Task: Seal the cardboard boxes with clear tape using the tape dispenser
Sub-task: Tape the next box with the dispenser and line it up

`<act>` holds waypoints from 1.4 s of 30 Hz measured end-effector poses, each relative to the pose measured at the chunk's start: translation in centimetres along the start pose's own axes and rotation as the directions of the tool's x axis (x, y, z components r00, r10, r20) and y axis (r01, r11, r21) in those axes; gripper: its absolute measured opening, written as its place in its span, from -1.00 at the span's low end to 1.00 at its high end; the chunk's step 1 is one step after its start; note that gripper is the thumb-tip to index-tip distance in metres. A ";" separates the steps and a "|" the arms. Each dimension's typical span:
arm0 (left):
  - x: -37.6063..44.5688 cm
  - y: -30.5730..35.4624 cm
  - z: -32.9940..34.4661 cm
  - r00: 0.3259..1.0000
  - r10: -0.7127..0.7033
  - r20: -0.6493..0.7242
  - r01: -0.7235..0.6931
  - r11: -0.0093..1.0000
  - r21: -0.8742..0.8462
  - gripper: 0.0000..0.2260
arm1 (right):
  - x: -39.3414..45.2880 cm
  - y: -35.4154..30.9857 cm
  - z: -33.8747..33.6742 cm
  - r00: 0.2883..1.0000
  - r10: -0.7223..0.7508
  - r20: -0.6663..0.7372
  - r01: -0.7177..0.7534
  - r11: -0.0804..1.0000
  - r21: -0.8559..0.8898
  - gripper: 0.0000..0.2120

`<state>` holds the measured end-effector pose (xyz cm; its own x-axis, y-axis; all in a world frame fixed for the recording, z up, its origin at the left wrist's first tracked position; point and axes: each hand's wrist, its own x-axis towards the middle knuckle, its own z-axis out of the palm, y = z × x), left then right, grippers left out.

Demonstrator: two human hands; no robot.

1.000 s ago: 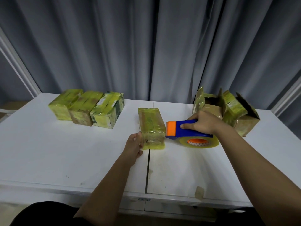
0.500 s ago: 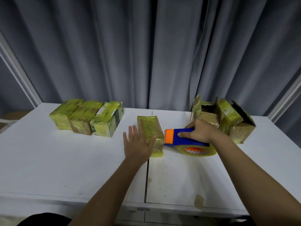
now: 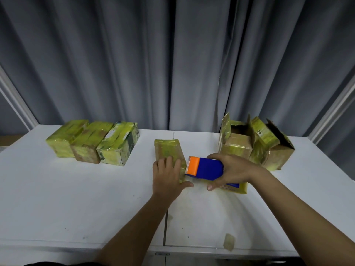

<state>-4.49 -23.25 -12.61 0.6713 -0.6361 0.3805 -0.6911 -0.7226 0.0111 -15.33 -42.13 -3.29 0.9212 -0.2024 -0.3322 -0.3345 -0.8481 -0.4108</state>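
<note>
A small cardboard box (image 3: 166,150) wrapped in yellowish tape lies in the middle of the white table (image 3: 76,198). My left hand (image 3: 166,178) presses flat on its near end, fingers straight. My right hand (image 3: 233,169) grips the blue tape dispenser (image 3: 208,168), whose orange tip touches the box's right side. The tape roll (image 3: 239,188) shows under my right hand, mostly hidden.
Three taped boxes (image 3: 94,143) stand in a row at the back left. Two cardboard boxes (image 3: 255,143) with open flaps stand at the back right, close behind my right hand. A scrap of tape (image 3: 229,241) sticks near the front edge. Grey curtains hang behind the table.
My left hand has gone from gripping the box's near end to lying flat on top of it. My right hand has tilted the dispenser and brought it closer to the box.
</note>
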 end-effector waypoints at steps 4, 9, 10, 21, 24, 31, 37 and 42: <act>0.3 0.1 0.4 0.998 -0.034 -0.047 0.033 0.999 -0.003 -0.40 | -0.8 -0.6 0.3 0.995 -0.059 -0.077 0.041 0.974 -0.222 -0.15; 0.2 0.8 0.5 0.993 -0.070 -0.093 0.073 0.997 0.034 -0.55 | -1.9 -0.4 0.3 0.960 -0.135 -0.246 0.072 0.966 -0.250 -0.34; 0.2 0.9 0.5 0.992 -0.076 -0.099 0.078 0.997 0.023 -0.55 | -2.0 -0.2 0.4 0.951 -0.147 -0.270 0.079 0.966 -0.247 -0.36; 0.1 -0.8 1.1 0.999 -0.038 -0.034 0.033 0.990 -0.140 -0.56 | -3.3 -0.9 1.0 0.951 -0.169 -0.258 0.078 0.941 -0.329 -0.20; 0.4 -2.9 0.9 0.999 0.027 -0.032 -0.035 0.965 -0.258 -0.59 | -4.0 -2.0 1.9 0.945 -0.202 -0.257 0.154 0.968 -0.196 -0.27; -0.2 -5.7 -0.2 0.998 0.058 0.015 -0.052 0.959 -0.280 -0.56 | -3.6 -3.7 5.5 0.910 -0.187 -0.370 0.154 0.981 -0.116 -0.46; -0.3 -6.3 -0.4 0.997 0.074 0.027 -0.060 0.934 -0.352 -0.58 | -3.4 -3.1 7.1 0.886 -0.140 -0.441 0.130 0.990 -0.053 -0.40; -0.4 -6.3 0.2 0.998 0.058 0.001 -0.053 0.912 -0.407 -0.58 | -3.3 -1.9 8.3 0.903 -0.163 -0.397 0.153 0.987 -0.057 -0.23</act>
<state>-0.36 -18.45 -13.01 0.6300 -0.6774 0.3799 -0.7749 -0.5152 0.3663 -19.37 -35.76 -8.51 0.9654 -0.2391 0.1041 -0.1779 -0.8957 -0.4075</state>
